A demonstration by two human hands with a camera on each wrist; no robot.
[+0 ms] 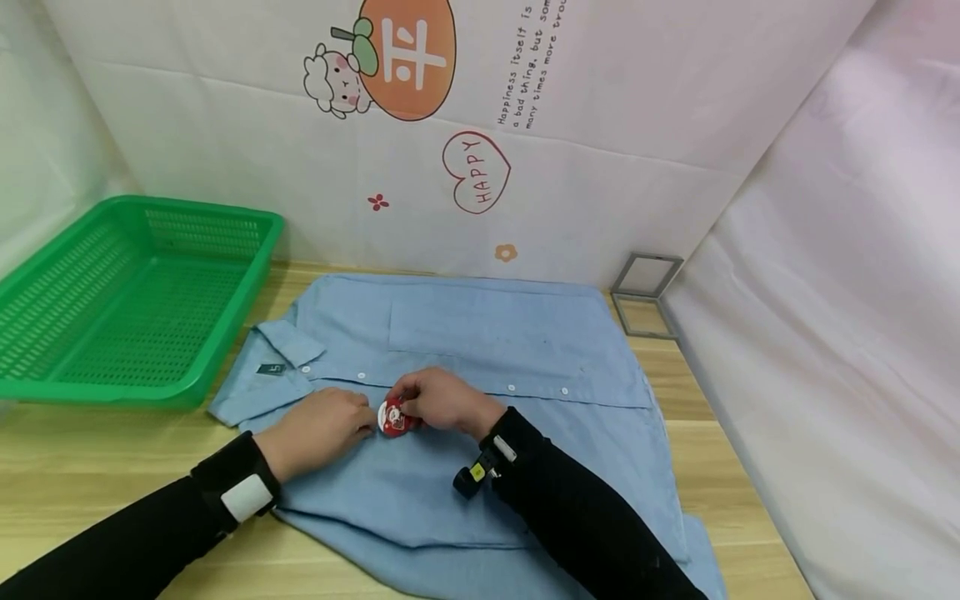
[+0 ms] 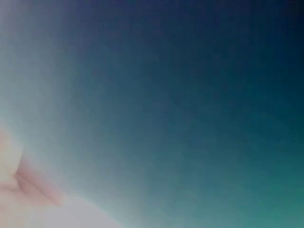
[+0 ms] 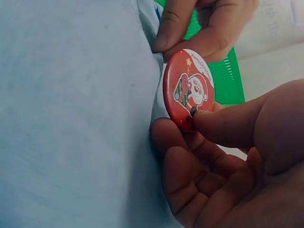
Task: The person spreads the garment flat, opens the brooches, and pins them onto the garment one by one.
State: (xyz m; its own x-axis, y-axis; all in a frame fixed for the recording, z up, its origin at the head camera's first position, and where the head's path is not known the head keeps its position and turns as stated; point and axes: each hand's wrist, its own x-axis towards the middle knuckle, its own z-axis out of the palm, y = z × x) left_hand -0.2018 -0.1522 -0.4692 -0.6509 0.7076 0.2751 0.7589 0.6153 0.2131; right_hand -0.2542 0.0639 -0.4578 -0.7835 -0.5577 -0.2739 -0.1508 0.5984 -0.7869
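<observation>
A light blue button-up shirt [image 1: 495,325] lies spread out, its collar toward the left. My right hand [image 1: 444,402] pinches a round red Christmas pin badge [image 3: 183,95] between thumb and fingers, at the shirt front just below the button line. The badge's printed Santa face shows; its back is hidden. Close on its left, my left hand [image 1: 318,429] pinches a fold of the shirt cloth, as the right wrist view shows. The left wrist view is mostly blurred blue, with a bit of skin at its lower left.
A green plastic basket [image 1: 198,379] stands at the left on the wooden table [image 1: 708,442]. A grey folding frame [image 1: 647,296] is at the back right corner. White printed cloth [image 1: 600,100] hangs behind, and pale cloth covers both sides.
</observation>
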